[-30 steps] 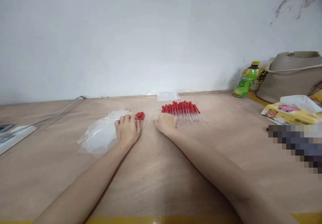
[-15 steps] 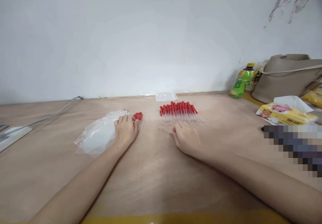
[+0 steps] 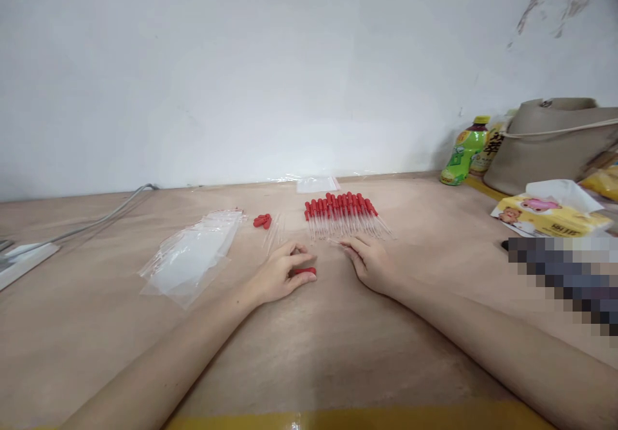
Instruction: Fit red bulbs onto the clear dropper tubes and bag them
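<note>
My left hand (image 3: 284, 272) is at the middle of the table, with a red rubber bulb (image 3: 305, 270) between its thumb and fingers. To its right, my right hand (image 3: 369, 262) pinches a thin clear tube (image 3: 339, 244) whose tip points left. Behind the hands lies a row of clear droppers with red bulbs (image 3: 340, 206), side by side. Several loose red bulbs (image 3: 262, 221) sit in a small pile at the left, beside some loose clear tubes (image 3: 274, 230).
Clear zip bags (image 3: 193, 256) are fanned out at the left, and another bag (image 3: 316, 185) lies by the wall. A grey cable (image 3: 111, 214) runs at the far left. At the right are a green bottle (image 3: 464, 153), a beige bag (image 3: 541, 147) and a tissue pack (image 3: 550, 214).
My left hand has moved right and toward me from the red pile, bringing a red bulb with it. My right hand has shifted slightly right, with a clear tube now showing at its fingertips.
</note>
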Demonstrator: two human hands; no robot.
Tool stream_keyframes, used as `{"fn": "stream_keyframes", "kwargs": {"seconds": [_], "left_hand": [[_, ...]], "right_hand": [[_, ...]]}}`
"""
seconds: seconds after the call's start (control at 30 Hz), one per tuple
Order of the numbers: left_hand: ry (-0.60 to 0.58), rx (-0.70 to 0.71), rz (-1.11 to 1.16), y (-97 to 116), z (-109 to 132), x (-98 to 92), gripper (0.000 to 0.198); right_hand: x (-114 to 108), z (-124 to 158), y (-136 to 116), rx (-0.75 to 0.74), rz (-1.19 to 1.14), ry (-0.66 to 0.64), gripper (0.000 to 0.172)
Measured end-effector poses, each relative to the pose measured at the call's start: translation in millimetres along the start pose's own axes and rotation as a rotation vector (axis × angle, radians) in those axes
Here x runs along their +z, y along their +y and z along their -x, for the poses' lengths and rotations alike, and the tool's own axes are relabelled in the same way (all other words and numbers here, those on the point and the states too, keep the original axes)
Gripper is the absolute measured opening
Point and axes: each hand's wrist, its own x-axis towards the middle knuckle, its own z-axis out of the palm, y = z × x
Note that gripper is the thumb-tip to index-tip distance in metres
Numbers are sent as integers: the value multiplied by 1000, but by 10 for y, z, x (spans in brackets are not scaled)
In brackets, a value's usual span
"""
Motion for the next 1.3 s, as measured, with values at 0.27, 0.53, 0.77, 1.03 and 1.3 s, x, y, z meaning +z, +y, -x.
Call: {"fn": "stream_keyframes", "kwargs": {"seconds": [0.27,0.53,0.77,1.03,1.3], "left_hand": [[160,-184,291,-16,16,107,14],[218,-317,644,30,-9,190,12],[261,-347,675,-17,-15,207,18],[279,-349,566,-20,-6,213,27],[198,-324,444,-14,13,227,28]], "right_hand": [[-55,22,-26,6,19,-31,12],[-46,33,-99,-65,27,8,16],[-49,18,-217,-13,-36,-43,18],[-45,17,-265,-10,-81,-44,17],[-32,27,-268,-49,-54,1,18]]}}
